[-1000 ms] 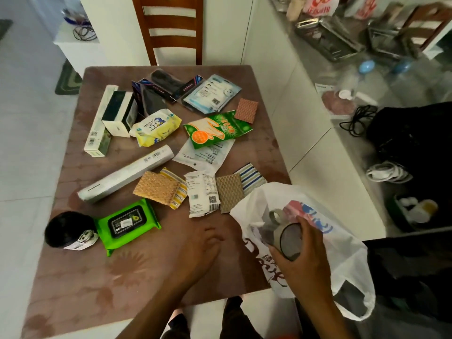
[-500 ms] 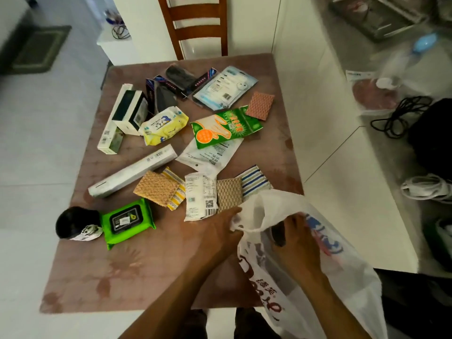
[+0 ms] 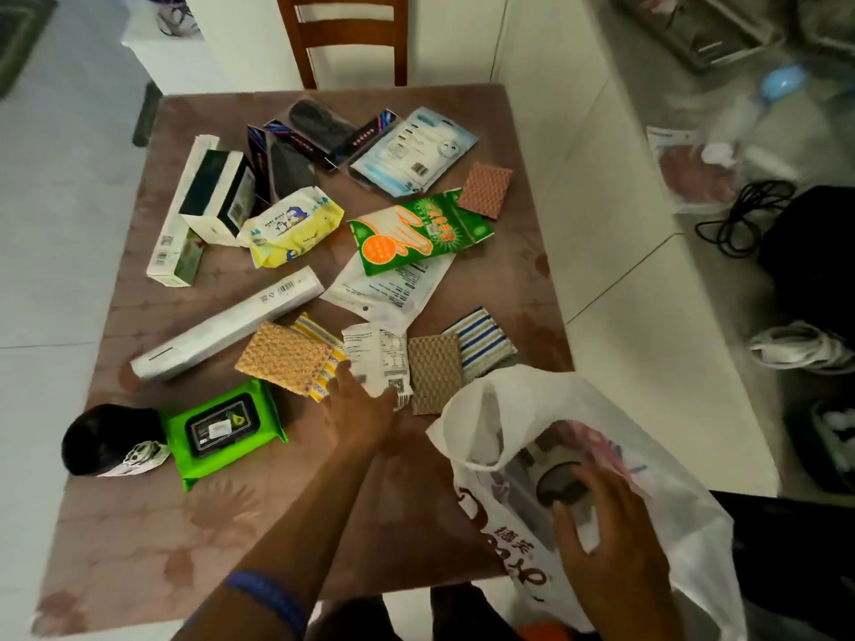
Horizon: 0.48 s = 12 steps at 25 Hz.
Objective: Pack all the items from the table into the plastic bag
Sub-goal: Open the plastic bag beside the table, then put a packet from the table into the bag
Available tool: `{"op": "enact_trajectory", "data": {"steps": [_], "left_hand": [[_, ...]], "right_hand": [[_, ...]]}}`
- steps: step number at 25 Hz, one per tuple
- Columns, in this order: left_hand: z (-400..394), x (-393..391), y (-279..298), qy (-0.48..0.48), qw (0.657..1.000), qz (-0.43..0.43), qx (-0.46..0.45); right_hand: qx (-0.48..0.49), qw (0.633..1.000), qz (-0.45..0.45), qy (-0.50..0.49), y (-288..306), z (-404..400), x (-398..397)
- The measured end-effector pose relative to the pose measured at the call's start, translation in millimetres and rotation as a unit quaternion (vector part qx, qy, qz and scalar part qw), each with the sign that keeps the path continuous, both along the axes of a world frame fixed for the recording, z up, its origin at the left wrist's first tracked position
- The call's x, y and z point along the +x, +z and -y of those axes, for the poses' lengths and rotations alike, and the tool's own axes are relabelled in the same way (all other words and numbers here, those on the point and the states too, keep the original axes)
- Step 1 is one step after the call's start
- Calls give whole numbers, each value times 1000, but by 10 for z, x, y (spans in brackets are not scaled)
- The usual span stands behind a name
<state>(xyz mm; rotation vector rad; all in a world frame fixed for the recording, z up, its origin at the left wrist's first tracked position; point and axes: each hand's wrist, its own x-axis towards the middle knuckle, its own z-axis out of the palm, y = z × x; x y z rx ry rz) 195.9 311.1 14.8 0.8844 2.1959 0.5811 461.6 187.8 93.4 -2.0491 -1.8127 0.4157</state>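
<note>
Left hand (image 3: 358, 407), fingers spread, touches small white printed packet (image 3: 380, 358) near brown table's (image 3: 139, 525) front edge. Right hand (image 3: 610, 543) w/ curled fingers grips white plastic bag (image 3: 509, 409) at front-right corner; round dark item (image 3: 562, 483) inside.

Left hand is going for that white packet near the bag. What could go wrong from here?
The left hand reaches the white packet, which overlaps the yellow-striped packet and brown mat; lifting it may drag them. The plastic bag hangs past the table edge, so it could slump or slip.
</note>
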Motion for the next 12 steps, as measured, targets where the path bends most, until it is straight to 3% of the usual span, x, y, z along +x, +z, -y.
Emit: {"op": "enact_trajectory", "data": {"steps": [2, 5, 10, 12], "left_hand": [[-122, -101, -253, 7, 998, 21, -51], [-166, -223, -390, 31, 994, 98, -20], [95, -355, 17, 20, 991, 101, 82], [322, -369, 282, 37, 978, 163, 128]], "right_hand": [[-50, 999, 5, -14, 9, 44, -189], [-84, 995, -21, -47, -41, 134, -198], [-102, 983, -99, -112, 11, 276, -122], [-91, 978, -145, -122, 111, 288, -117]]}}
